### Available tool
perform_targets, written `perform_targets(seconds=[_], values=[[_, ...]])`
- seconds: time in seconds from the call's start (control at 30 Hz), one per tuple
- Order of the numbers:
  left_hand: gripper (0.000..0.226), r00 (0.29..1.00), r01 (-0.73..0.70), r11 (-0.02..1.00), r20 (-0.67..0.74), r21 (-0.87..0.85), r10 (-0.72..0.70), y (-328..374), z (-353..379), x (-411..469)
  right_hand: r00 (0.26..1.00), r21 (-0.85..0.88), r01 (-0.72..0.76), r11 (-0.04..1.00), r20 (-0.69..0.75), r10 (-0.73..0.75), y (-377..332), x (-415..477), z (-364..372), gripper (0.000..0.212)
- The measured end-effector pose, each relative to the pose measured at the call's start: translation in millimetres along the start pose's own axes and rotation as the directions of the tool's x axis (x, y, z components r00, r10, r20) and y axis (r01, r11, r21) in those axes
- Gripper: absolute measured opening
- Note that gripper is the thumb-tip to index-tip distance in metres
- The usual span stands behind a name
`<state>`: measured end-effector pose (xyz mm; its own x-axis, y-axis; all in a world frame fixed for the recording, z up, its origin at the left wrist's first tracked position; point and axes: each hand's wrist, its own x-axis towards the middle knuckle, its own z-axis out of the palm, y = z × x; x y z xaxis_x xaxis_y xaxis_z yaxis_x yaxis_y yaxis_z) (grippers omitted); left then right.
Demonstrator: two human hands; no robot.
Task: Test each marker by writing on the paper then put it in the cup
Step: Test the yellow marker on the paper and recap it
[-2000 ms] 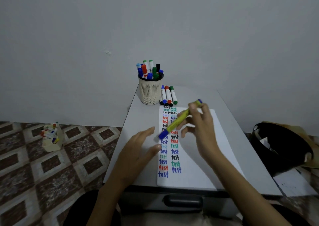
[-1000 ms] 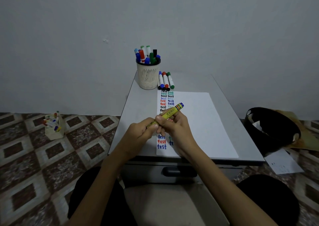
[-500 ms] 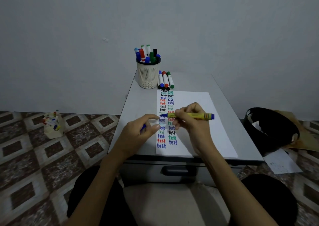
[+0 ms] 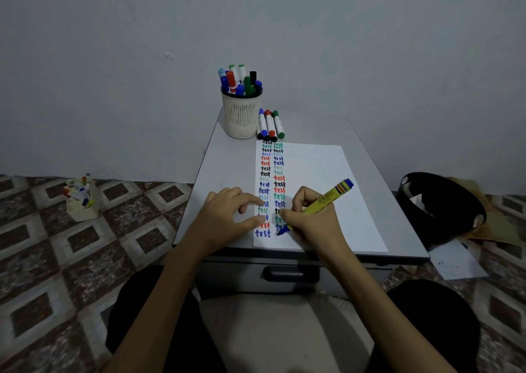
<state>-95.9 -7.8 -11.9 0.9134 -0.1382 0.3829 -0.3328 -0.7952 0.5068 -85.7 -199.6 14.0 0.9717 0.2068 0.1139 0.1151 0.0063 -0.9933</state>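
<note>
- The cream mesh cup (image 4: 241, 116) stands at the top centre of the table (image 4: 225, 159), close to the wall. It is packed with upright capped markers (image 4: 240, 79) (blue, red, green and black caps show).
- Just right of the cup, a small bundle of loose markers (image 4: 269, 125) lies on the table, just above the paper's (image 4: 321, 179) top edge.
- The right hand (image 4: 310, 219) pinches the yellow marker (image 4: 327, 199) in a writing grip, its blue tip on the paper at the foot of the second column of "test" words, lower centre.
- The left hand (image 4: 225, 219) rests loosely curled fingertips on the paper's left edge. Whether it holds anything cannot be told.
- On the tiled floor at the left, a small box (image 4: 82, 202) holds more markers.
</note>
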Motion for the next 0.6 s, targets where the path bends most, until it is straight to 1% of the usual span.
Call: perform_targets(seconds=[0.17,0.4,0.5,0.6], values=[[0.051,1.0,-0.016,1.0,-0.011,0.013,0.016,0.5,0.3,0.2,1.0,-0.02,0.008,1.0,0.022,-0.007,4.3,-1.0,-2.3,0.035],[0.046,0.999,-0.044,0.999,-0.022,0.03,0.045,1.3,0.2,-0.8,0.999,-0.117,0.038,0.992,0.021,-0.036,5.1,0.3,1.6,0.036],[0.046,0.999,-0.033,0.999,-0.01,0.019,0.033,1.2,-0.5,0.3,0.998,-0.11,0.053,0.993,0.043,-0.048,5.7,1.0,0.5,0.037],[0.046,1.0,-0.016,1.0,-0.001,0.009,0.016,1.0,-0.7,0.6,0.998,-0.056,0.032,0.998,0.049,-0.029,5.2,0.6,-2.4,0.035]])
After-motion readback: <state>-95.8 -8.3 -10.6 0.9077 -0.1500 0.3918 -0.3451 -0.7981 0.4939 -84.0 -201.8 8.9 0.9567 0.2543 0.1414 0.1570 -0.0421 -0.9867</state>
